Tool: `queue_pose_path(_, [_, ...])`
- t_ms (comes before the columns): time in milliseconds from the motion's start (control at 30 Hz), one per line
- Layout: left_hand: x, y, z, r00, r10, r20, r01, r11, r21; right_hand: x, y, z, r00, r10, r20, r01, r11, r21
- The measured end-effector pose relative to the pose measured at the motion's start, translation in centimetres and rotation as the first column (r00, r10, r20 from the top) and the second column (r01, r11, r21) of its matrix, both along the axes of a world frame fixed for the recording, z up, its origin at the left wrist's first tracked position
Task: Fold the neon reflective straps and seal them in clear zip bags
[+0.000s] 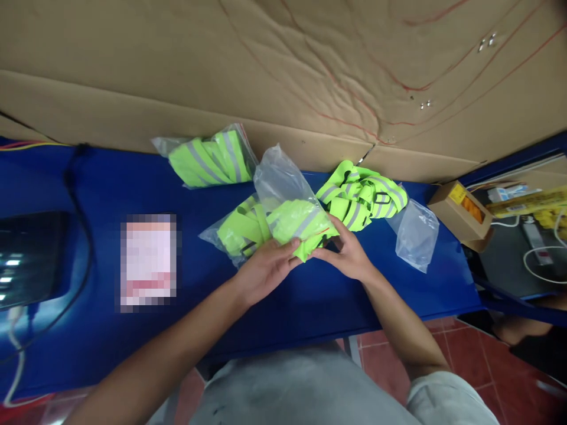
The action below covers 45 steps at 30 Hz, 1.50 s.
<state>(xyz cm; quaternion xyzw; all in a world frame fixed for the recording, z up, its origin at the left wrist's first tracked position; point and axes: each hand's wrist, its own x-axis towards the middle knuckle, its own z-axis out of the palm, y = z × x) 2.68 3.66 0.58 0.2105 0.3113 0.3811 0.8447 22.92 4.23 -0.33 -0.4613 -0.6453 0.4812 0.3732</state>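
Both my hands hold a clear plastic bag (pixel 283 177) with a folded neon-yellow reflective strap (pixel 297 219) partly inside it. My left hand (pixel 268 268) is closed on the bag's lower left side, thumb on top. At the right side of its mouth, my right hand (pixel 345 251) grips the bag and strap edge; a bit of strap with a black piece sticks out there. Just behind my left hand lies another bagged strap (pixel 241 230). A loose pile of reflective straps with black buckles (pixel 365 198) sits beyond my right hand.
Another bagged strap (pixel 210 159) lies against the brown-papered wall (pixel 177 71). On the blue table (pixel 336 313) are an empty clear bag (pixel 417 236), a cardboard box (pixel 460 212), a blurred-out card (pixel 148 260), a dark device (pixel 31 260) and cables. Part of another person shows at far right.
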Motion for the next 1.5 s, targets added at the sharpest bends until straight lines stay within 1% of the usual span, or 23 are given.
queue_pose_path(167, [1.2, -1.5, -1.1, 0.998, -0.057, 0.03, 0.059, 0.996, -0.07, -1.7, -0.6, -1.8, 0.989, -0.146, 0.026, 0.147, 0.989, -0.008])
queue_pose_path(300, [1.7, -2.4, -1.5, 0.994, -0.107, -0.014, 0.106, 0.993, -0.06, -2.2, -0.7, -1.7, 0.978, -0.201, 0.047, 0.201, 0.98, 0.002])
queue_pose_path(400, [1.6, -2.3, -1.4, 0.989, -0.145, -0.025, 0.144, 0.989, -0.016, -1.3, -0.2, -0.8, 0.982, -0.186, -0.038, 0.181, 0.978, -0.103])
queue_pose_path(467, [1.5, -1.9, -1.5, 0.99, -0.14, -0.024, 0.141, 0.99, 0.022, -0.7, 0.2, -0.3, 0.985, -0.137, -0.105, 0.115, 0.974, -0.194])
queue_pose_path(533, [1.5, -1.6, -1.8, 0.991, -0.124, -0.056, 0.127, 0.99, 0.055, -0.4, 0.4, -0.1, 0.988, -0.121, -0.099, 0.097, 0.971, -0.217])
queue_pose_path(667, [2.4, -2.2, -2.2, 0.973, -0.102, -0.207, 0.132, 0.982, 0.134, -1.2, 0.3, -0.2, 0.96, -0.278, 0.017, 0.278, 0.952, -0.131])
queue_pose_path(767, [2.8, -4.2, -1.3, 0.938, -0.124, -0.323, 0.204, 0.953, 0.225, -1.8, 0.1, 0.0, 0.931, -0.365, 0.008, 0.363, 0.924, -0.123])
queue_pose_path(833, [2.5, -5.8, -0.1, 0.896, -0.123, -0.427, 0.297, 0.881, 0.368, -1.6, 0.1, 0.5, 0.938, -0.344, -0.036, 0.332, 0.926, -0.18])
queue_pose_path(867, [2.1, -6.6, 0.5, 0.84, -0.081, -0.537, 0.412, 0.739, 0.534, -1.4, 0.0, 0.9, 0.946, -0.317, -0.064, 0.296, 0.929, -0.22])
queue_pose_path(900, [1.5, -7.1, 1.0, 0.806, -0.037, -0.59, 0.519, 0.524, 0.676, -1.2, -0.2, 1.4, 0.953, -0.29, -0.088, 0.259, 0.931, -0.259])
queue_pose_path(933, [0.9, -7.4, 1.3, 0.808, 0.131, -0.574, 0.503, 0.355, 0.788, -0.9, -0.5, 2.0, 0.954, -0.274, -0.124, 0.227, 0.927, -0.299])
queue_pose_path(967, [0.2, -7.4, 1.6, 0.807, 0.321, -0.497, 0.443, 0.227, 0.867, -0.8, -0.9, 2.7, 0.946, -0.273, -0.177, 0.2, 0.918, -0.343])
queue_pose_path(1000, [-0.4, -7.1, 1.7, 0.78, 0.496, -0.381, 0.358, 0.145, 0.922, -0.7, -1.4, 3.5, 0.928, -0.279, -0.245, 0.169, 0.905, -0.391])
queue_pose_path(1033, [-0.9, -6.6, 1.8, 0.714, 0.63, -0.306, 0.302, 0.117, 0.946, -0.7, -2.0, 4.2, 0.905, -0.279, -0.321, 0.119, 0.891, -0.438])
queue_pose_path(1067, [-1.4, -5.9, 1.9, 0.667, 0.677, -0.312, 0.271, 0.169, 0.948, -0.7, -2.7, 5.0, 0.878, -0.258, -0.402, 0.044, 0.881, -0.47])
queue_pose_path(1133, [-1.9, -4.2, 2.3, 0.681, 0.632, -0.37, 0.144, 0.381, 0.913, -0.6, -3.8, 6.4, 0.863, -0.107, -0.494, -0.149, 0.88, -0.452])
queue_pose_path(1167, [-2.0, -3.3, 2.7, 0.704, 0.592, -0.393, 0.072, 0.492, 0.868, -0.4, -4.2, 6.9, 0.882, 0.014, -0.472, -0.225, 0.891, -0.394])
queue_pose_path(1233, [-2.1, -2.0, 3.6, 0.721, 0.543, -0.43, -0.047, 0.658, 0.751, 0.2, -4.3, 7.4, 0.943, 0.158, -0.293, -0.23, 0.946, -0.23])
queue_pose_path(1267, [-2.2, -1.5, 4.0, 0.711, 0.531, -0.461, -0.079, 0.711, 0.699, 0.6, -4.1, 7.4, 0.977, 0.12, -0.178, -0.143, 0.982, -0.124])
queue_pose_path(1300, [-2.2, -1.1, 4.3, 0.698, 0.518, -0.495, -0.09, 0.749, 0.657, 1.0, -3.6, 7.3, 0.996, 0.026, -0.084, -0.027, 1.0, -0.01])
queue_pose_path(1367, [-2.4, -0.6, 4.6, 0.688, 0.473, -0.55, -0.069, 0.797, 0.6, 1.5, -2.5, 6.5, 0.989, -0.148, -0.009, 0.148, 0.978, 0.145])
queue_pose_path(1433, [-2.5, -0.5, 4.3, 0.712, 0.421, -0.561, -0.039, 0.823, 0.567, 1.5, -1.2, 5.4, 0.994, -0.108, -0.019, 0.11, 0.991, 0.082])
queue_pose_path(1500, [-2.4, -0.4, 3.4, 0.777, 0.365, -0.513, -0.039, 0.841, 0.539, 1.1, -0.4, 4.1, 0.996, 0.019, -0.09, -0.029, 0.993, -0.111])
